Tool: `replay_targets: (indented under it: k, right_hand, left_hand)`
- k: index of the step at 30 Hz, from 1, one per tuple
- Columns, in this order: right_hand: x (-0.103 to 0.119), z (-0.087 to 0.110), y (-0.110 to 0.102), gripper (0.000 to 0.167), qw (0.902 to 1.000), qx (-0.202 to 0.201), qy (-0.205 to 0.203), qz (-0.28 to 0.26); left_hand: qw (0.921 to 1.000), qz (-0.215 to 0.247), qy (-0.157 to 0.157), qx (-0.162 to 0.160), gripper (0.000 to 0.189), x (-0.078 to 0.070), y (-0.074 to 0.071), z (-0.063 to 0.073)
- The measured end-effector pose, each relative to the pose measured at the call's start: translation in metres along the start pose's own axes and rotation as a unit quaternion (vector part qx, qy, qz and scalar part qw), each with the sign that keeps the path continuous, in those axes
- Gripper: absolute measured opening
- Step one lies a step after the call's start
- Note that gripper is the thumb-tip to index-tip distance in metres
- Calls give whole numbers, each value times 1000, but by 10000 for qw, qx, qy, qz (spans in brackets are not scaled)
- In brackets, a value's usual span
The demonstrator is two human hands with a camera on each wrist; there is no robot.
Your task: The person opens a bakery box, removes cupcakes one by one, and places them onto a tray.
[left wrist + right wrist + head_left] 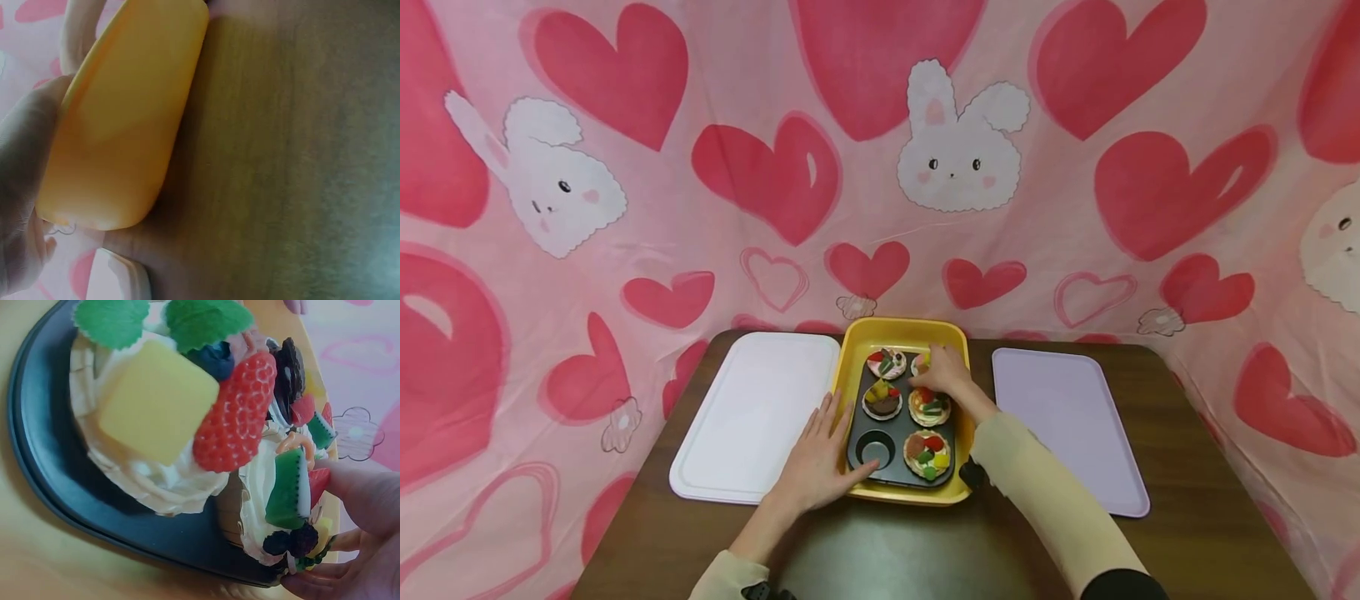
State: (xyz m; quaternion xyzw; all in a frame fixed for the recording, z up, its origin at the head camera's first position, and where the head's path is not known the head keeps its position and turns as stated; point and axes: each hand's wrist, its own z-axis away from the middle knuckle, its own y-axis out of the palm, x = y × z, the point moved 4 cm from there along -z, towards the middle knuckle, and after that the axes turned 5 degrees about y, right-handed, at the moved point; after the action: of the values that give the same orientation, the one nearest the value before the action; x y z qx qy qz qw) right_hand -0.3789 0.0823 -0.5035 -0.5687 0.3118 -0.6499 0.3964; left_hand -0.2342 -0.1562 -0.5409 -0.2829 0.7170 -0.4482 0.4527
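A dark muffin pan (897,477) lies inside a deep yellow tray (910,497). Several small fruit tarts fill its wells, among them a near-right fruit tart (927,456) topped with strawberry and mint leaves. The near-left well (876,450) holds no tart. My right hand (946,371) reaches over the far-right well and grips the far-right fruit tart (919,364) between thumb and fingers, covering most of it. In the right wrist view, a kiwi-topped tart (284,487) partly hides those fingertips. My left hand (820,458) rests on the tray's left rim with fingers spread straight, thumb over the near-left corner.
A white tray (752,417) lies to the left of the yellow one, close beside it. To the right is a lilac tray (1067,417), partly under my right forearm. A pink heart-patterned cloth (865,225) hangs right behind the dark wooden table (880,550).
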Motion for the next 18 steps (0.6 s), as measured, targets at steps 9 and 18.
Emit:
replay_targets:
  k: [9,18]
  right_hand:
    - [-2,-3,1,80,9997,33,151,203]
    - [-7,-5,2,61,9996,-153,120,200]
  left_hand:
    - [9999,-103,89,-80,105,2,4,2]
    - [9999,-81,-43,-127,96,1,6,1]
